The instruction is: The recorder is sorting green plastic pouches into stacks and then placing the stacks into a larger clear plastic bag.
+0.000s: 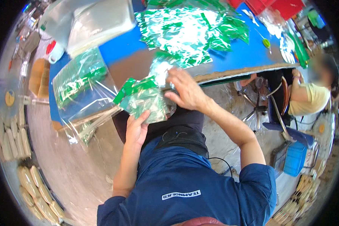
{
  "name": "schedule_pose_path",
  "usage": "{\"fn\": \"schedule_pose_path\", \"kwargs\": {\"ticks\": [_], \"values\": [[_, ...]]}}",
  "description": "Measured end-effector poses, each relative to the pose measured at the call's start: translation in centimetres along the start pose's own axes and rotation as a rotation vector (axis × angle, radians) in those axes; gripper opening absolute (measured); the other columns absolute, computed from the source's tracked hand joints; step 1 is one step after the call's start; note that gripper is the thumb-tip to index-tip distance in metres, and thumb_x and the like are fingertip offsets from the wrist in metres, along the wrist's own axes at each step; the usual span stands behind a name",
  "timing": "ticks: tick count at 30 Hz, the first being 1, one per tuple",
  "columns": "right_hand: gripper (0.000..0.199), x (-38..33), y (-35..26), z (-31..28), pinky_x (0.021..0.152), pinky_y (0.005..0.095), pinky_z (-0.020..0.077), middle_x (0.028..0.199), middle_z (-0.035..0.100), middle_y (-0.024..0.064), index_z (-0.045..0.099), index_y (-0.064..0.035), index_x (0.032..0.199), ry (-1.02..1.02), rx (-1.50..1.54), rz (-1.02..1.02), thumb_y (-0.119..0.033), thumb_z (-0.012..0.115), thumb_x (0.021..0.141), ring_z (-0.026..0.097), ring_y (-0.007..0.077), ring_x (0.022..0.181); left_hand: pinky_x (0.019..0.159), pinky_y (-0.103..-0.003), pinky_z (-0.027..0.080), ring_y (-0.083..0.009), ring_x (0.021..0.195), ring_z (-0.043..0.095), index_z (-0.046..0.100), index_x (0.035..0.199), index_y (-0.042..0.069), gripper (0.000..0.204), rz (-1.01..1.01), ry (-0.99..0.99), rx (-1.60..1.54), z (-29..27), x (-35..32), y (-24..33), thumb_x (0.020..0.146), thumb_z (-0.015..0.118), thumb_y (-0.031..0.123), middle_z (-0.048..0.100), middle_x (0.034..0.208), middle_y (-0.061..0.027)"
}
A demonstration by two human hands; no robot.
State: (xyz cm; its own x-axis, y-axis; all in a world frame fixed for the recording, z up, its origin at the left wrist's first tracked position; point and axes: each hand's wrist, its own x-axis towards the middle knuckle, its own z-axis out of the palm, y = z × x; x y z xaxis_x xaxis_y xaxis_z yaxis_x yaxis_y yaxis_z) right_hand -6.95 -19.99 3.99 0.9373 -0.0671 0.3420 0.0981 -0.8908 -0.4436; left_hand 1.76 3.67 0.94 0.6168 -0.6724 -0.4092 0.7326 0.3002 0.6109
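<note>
My left hand (136, 130) grips a small stack of clear plastic packets with green edges (146, 101), thumb on top, in front of the table's near edge. Just to the right, my right hand (186, 90) is slightly smeared by motion, thumb apart from its fingers. Its fingertips come up to another shiny green-and-clear packet (161, 71) at the table edge; whether they touch it is unclear. A large heap of similar packets (177, 34) covers the middle of the blue-topped table (118, 49). To the left lies a big clear bag (83, 83) with green packets inside, overhanging the near edge.
Stacked clear plastic bags (100, 24) lie at the table's far left, near a white cup (56, 52). Red bins (286, 7) stand at the far right. A seated person (309, 98) is at the right, beside a blue crate (294, 158) on the floor.
</note>
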Motion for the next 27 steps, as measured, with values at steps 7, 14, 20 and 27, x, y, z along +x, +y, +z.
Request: {"fn": "schedule_pose_path", "kwargs": {"ticks": [7, 14, 20, 27], "values": [[0.035, 5.3, 7.8, -2.2, 0.096, 0.0441, 0.0478, 0.121, 0.063, 0.0221, 0.058, 0.0022, 0.126, 0.424, -0.072, 0.225, -0.017, 0.060, 0.096, 0.059, 0.0408, 0.112, 0.094, -0.038, 0.054, -0.0215, 0.108, 0.065, 0.055, 0.129, 0.000, 0.042, -0.079, 0.012, 0.216, 0.8, 1.9, -0.9, 0.091, 0.071, 0.010, 0.065, 0.123, -0.0108], [0.048, 8.7, 11.8, -4.8, 0.078, 0.0462, 0.0530, 0.100, 0.068, 0.0230, 0.063, 0.0029, 0.111, 0.192, -0.278, 0.389, -0.036, 0.073, 0.086, 0.066, 0.0397, 0.090, 0.100, -0.039, 0.051, -0.0204, 0.116, 0.061, 0.053, 0.131, 0.003, 0.042, -0.064, -0.076, -0.109, 0.6, 0.9, -1.8, 0.092, 0.068, 0.009, 0.063, 0.126, -0.0079], [0.037, 3.2, -3.0, 0.8, 0.070, 0.0343, 0.0485, 0.087, 0.066, 0.0090, 0.062, 0.0041, 0.101, 0.559, 0.749, 0.638, -0.033, 0.058, 0.100, 0.057, 0.0145, 0.082, 0.105, -0.046, 0.047, -0.0246, 0.120, 0.059, 0.053, 0.132, 0.008, 0.044, -0.240, -0.234, -0.462, 1.6, 1.2, -2.0, 0.091, 0.070, 0.012, 0.063, 0.127, -0.0057], [0.051, 2.5, -0.2, -0.2, 0.094, 0.0486, 0.0446, 0.117, 0.058, 0.0295, 0.058, 0.0075, 0.113, 0.301, -0.230, 0.282, -0.038, 0.063, 0.092, 0.056, 0.0430, 0.110, 0.101, -0.040, 0.050, -0.0207, 0.117, 0.060, 0.050, 0.135, 0.004, 0.045, 0.077, -0.054, -0.031, 1.8, 0.6, -1.5, 0.094, 0.066, 0.011, 0.060, 0.130, -0.0079]]}}
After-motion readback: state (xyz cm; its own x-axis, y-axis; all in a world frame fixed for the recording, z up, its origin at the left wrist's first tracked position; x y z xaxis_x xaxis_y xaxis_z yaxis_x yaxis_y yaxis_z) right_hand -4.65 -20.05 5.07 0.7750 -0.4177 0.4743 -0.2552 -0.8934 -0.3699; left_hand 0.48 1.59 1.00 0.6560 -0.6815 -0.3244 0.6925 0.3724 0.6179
